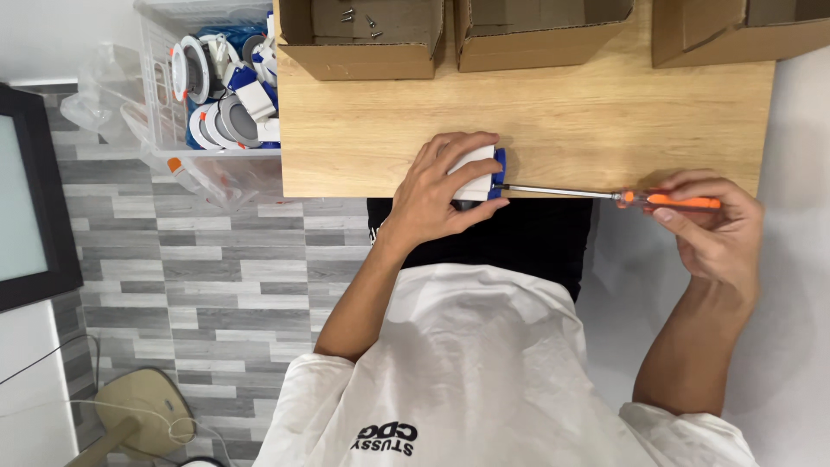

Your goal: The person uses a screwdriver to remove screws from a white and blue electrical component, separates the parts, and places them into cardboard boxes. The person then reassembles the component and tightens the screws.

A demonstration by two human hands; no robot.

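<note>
Orange-handled steel screwdriver is resting in my right hand (fingers closed round it), while my left hand is clamping the small white-and-blue plastic unit steady against the tip.

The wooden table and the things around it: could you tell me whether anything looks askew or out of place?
Little stands out. The white and blue part sits at the table's near edge, under the left hand. A few loose screws lie scattered in the left cardboard box.
</note>
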